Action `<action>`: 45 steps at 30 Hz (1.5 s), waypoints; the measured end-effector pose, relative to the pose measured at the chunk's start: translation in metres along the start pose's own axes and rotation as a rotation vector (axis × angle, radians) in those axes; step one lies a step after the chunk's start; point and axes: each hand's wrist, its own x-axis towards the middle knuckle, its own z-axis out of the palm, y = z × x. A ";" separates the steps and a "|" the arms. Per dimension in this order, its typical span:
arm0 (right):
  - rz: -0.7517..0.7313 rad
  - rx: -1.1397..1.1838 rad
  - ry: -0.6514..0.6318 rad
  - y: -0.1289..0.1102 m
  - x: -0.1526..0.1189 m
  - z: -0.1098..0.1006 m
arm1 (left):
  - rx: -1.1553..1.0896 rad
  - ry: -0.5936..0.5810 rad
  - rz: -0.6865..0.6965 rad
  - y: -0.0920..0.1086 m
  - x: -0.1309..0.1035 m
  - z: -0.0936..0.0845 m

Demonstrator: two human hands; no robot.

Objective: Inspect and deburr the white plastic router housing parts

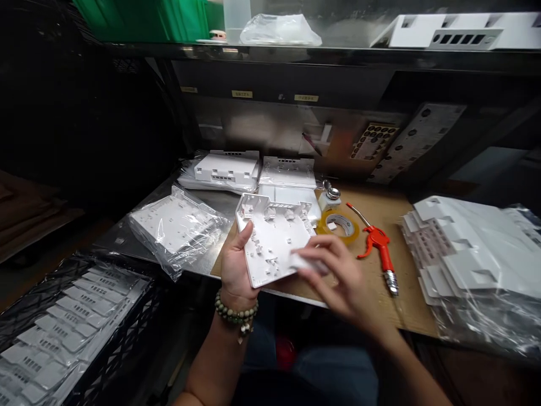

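My left hand [237, 264] grips a white plastic housing shell [276, 239] by its left edge, thumb on top. The shell is tilted with its inside facing me, showing small clips and posts. My right hand [344, 276], smeared by motion, pinches a small white cloth or wipe [307, 263] at the shell's lower right. Whether the cloth touches the shell I cannot tell. Just beyond the shell are a roll of yellow tape [350, 228] and a pump-top solvent bottle [329, 198]. A red air blow gun [379, 243] lies to the right.
Bagged white housings [473, 242] are stacked at the right. Another bagged shell [175, 223] lies at the left, with more housings [228, 166] behind. A black crate [114, 338] of wrapped parts stands low left. A shelf edge [279, 53] crosses above the bench.
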 end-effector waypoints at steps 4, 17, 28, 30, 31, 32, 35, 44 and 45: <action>-0.122 0.084 0.098 -0.048 -0.013 0.039 | 0.028 -0.075 -0.048 -0.012 -0.003 0.010; -0.072 0.058 0.210 -0.047 -0.017 0.045 | 0.028 -0.133 -0.112 -0.015 0.000 0.003; -0.030 0.029 0.206 -0.047 -0.016 0.049 | 0.035 -0.056 -0.095 -0.017 0.004 -0.001; -0.046 -0.003 0.181 -0.046 -0.016 0.050 | 0.049 -0.055 -0.096 -0.016 0.005 -0.002; -0.039 -0.019 0.169 -0.044 -0.017 0.048 | 0.049 -0.040 -0.091 -0.015 0.005 -0.002; -0.019 -0.027 0.160 -0.041 -0.018 0.046 | 0.045 -0.017 -0.074 -0.013 0.006 -0.003; 0.110 0.020 0.201 -0.027 -0.025 0.030 | 0.026 0.067 -0.030 -0.004 0.007 -0.006; 0.404 -0.008 0.670 0.035 -0.061 -0.020 | 0.150 -0.056 0.003 0.027 0.013 -0.042; 0.412 -0.021 0.662 0.038 -0.065 -0.023 | 0.193 -0.066 0.021 0.029 0.013 -0.046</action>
